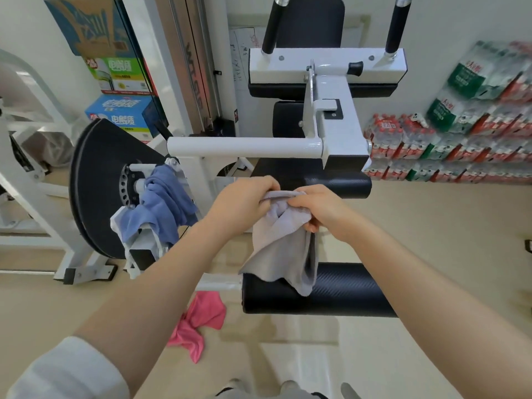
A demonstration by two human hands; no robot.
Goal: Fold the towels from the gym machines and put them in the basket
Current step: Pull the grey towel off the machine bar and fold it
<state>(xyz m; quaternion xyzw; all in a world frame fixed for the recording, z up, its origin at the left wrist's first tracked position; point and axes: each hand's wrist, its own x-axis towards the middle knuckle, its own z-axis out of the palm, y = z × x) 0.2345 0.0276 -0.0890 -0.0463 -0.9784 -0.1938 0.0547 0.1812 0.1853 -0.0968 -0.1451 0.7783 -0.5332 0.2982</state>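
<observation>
Now both hands, left hand (244,205) and right hand (316,211), grip the grey towel (283,249), hanging lengthwise downward.

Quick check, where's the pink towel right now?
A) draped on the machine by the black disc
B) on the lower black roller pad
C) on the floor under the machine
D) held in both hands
C: the pink towel lies crumpled on the floor below the machine; both hands grip the grey towel, left hand and right hand, and the blue towel hangs by the disc.
</observation>
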